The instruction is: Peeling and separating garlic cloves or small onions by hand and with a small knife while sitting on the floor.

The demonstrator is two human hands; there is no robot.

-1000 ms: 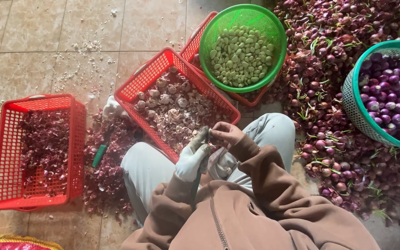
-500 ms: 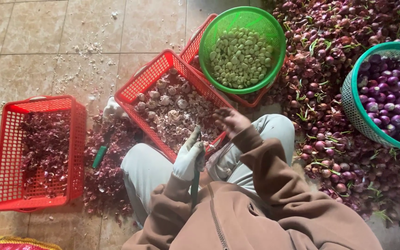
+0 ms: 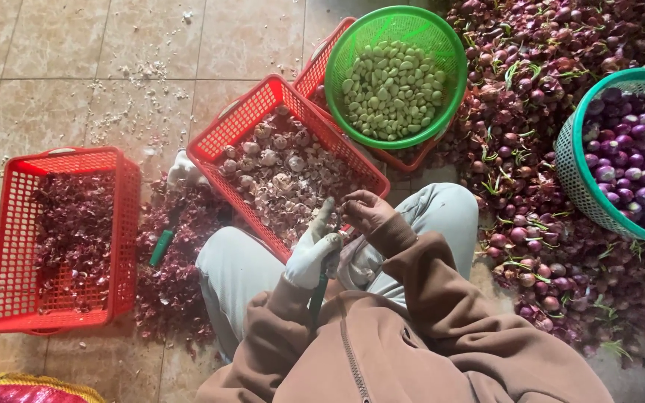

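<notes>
The gloved left hand [image 3: 313,252] grips a dark-handled knife [image 3: 319,289], handle pointing toward the body; the right hand [image 3: 363,210] pinches something too small to tell.

Red baskets [image 3: 61,239], green bowl [image 3: 396,75], purple shallots [image 3: 546,186], white glove [image 3: 311,250]

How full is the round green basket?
Partly full: the green basket holds a heap of pale peeled cloves across its bottom, with bare mesh wall showing above them.
</notes>
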